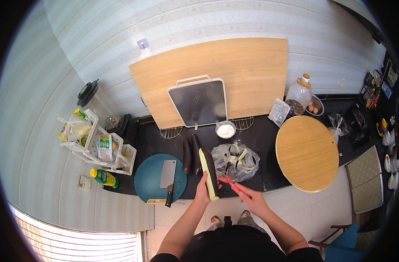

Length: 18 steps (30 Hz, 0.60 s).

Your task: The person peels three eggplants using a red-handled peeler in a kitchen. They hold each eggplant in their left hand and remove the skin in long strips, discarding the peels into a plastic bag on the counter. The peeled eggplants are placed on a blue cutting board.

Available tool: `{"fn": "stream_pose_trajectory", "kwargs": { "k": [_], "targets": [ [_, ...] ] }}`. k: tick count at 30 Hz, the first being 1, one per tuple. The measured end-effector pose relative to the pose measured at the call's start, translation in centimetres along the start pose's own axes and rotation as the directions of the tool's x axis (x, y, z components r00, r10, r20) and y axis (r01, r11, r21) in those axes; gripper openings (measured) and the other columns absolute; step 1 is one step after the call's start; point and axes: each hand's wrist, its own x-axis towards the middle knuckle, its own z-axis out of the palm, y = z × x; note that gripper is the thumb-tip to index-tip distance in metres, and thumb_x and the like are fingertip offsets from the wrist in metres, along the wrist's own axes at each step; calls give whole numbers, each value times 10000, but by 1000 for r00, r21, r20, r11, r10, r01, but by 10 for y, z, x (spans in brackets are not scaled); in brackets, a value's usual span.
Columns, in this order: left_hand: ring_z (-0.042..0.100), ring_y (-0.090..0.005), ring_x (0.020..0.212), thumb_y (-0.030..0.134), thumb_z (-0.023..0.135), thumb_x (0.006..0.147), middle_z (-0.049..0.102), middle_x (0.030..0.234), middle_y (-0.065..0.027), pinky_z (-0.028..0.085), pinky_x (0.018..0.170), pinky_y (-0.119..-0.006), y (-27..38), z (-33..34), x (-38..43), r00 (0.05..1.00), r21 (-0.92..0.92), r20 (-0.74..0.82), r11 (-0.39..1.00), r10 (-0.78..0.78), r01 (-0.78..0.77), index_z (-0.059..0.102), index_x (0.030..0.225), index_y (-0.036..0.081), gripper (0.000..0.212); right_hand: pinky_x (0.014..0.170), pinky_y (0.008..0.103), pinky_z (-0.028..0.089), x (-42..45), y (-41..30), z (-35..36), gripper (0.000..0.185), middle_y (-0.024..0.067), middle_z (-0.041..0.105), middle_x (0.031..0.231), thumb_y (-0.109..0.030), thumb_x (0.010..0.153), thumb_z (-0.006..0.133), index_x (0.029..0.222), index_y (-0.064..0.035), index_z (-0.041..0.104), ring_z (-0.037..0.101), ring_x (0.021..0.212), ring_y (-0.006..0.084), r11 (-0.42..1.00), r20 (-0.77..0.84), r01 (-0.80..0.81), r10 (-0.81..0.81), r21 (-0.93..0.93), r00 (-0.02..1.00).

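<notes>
A long, partly peeled eggplant [207,170] is held at its lower end in my left hand [203,190]. One side of it is pale green flesh, the other still has dark purple skin. My right hand [254,200] grips a red-handled peeler [231,185], its head just right of the eggplant. Two unpeeled eggplants, one at the left [187,155] and one beside it [196,154], lie behind on the black counter. A clear plastic bag [252,167] with strips of peel [242,155] lies right of the held eggplant.
A cleaver [168,173] rests on a round teal cutting board [147,183], its handle over the front edge. A bowl of white powder [225,131] stands behind the bag. A round wooden board [307,154] overhangs at right; a white rack [129,159] stands left.
</notes>
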Motion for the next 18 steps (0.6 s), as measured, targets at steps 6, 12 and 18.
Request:
{"fn": "stream_pose_trajectory", "kwargs": {
  "k": [6, 12, 18],
  "targets": [
    [571, -200, 641, 520, 366, 929, 573, 759, -87, 496, 580, -338, 6, 4, 4, 998, -11, -14, 998, 58, -58, 540, 929, 30, 520, 609, 280, 464, -43, -21, 7, 351, 90, 594, 768, -179, 898, 542, 1249, -180, 551, 574, 638, 204, 926, 66, 196, -185, -323, 981],
    [542, -201, 629, 575, 328, 917, 537, 725, -77, 480, 556, -332, 0, 8, 6, 992, 1, -49, 993, 119, -119, 524, 897, 27, 582, 539, 344, 456, -51, -23, 13, 381, 94, 539, 688, -174, 884, 548, 1262, -217, 536, 546, 575, 269, 821, 67, 242, -243, -517, 968],
    [521, -201, 617, 591, 337, 907, 518, 715, -76, 470, 552, -328, -4, 11, 7, 987, -72, -36, 985, 154, -156, 509, 873, 32, 586, 510, 375, 455, -54, -26, 20, 410, 103, 540, 683, -176, 885, 537, 1290, -228, 504, 551, 545, 285, 800, 26, 226, -255, -556, 967]
  ]
}}
